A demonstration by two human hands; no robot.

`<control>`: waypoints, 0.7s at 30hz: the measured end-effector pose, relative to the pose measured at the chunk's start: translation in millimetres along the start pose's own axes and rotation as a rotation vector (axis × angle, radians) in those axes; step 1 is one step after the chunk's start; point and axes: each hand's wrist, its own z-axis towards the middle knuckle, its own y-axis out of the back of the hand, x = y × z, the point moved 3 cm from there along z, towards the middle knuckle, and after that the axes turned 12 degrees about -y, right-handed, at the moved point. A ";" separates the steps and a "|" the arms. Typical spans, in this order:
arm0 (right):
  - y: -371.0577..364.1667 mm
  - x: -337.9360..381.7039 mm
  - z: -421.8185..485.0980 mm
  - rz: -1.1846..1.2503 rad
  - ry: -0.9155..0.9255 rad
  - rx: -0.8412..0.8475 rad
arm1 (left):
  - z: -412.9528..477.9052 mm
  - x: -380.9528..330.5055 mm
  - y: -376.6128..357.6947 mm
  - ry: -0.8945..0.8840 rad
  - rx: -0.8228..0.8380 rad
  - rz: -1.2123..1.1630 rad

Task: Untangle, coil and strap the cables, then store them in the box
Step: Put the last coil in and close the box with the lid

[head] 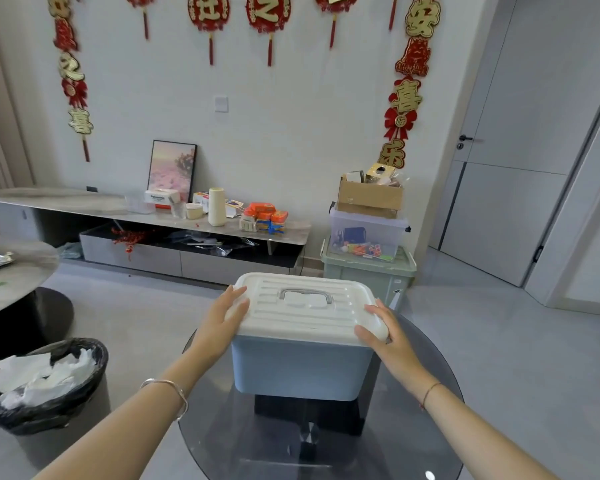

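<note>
A light blue storage box stands on a round dark glass table. Its white ribbed lid with a grey handle is on top. My left hand lies against the lid's left edge with fingers stretched out. My right hand holds the lid's right front corner, thumb on the front rim and fingers over the top. No cables are in view; the box's inside is hidden by the lid.
A black-lined waste bin full of white paper stands at the left of the table. A round marble table is further left. Stacked storage bins and a low cabinet line the far wall.
</note>
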 end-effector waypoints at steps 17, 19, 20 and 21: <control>9.7 1.3 7.5 0.142 -0.197 -0.063 | 30.5 -100.1 -95.2 -0.395 0.362 0.650; 9.5 -4.8 11.2 0.239 -0.334 -0.062 | 34.2 -99.5 -117.6 -0.317 0.504 0.712; 8.3 -9.4 12.4 0.299 -0.420 -0.044 | 34.8 -96.6 -125.1 -0.270 0.564 0.729; 6.1 -13.9 13.8 0.352 -0.490 -0.017 | 35.5 -93.2 -129.6 -0.230 0.610 0.744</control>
